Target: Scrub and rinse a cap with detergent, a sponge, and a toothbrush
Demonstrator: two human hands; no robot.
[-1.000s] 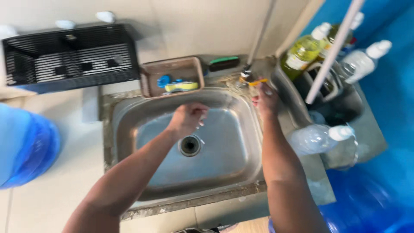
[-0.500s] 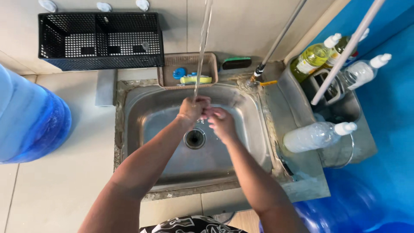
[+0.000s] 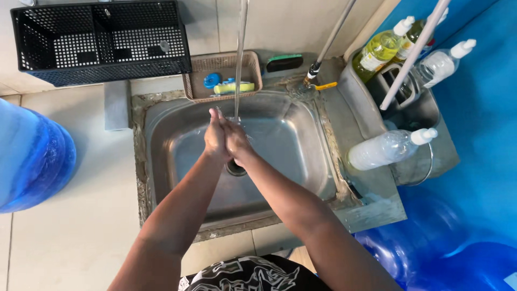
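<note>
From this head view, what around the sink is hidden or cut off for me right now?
- Sink drain: mostly covered by the right hand.
- Palms: left hand is pressed against the right, so nothing between them shows.
- Water stream: its spout lies above the top edge.
- Blue water jug: cut by the left edge.
- Small basket: items inside too small to identify.

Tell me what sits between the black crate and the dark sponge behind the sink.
In the head view, a small brown basket holding blue and yellow items sits between the black crate and the dark sponge, with the water stream falling past it.
</note>
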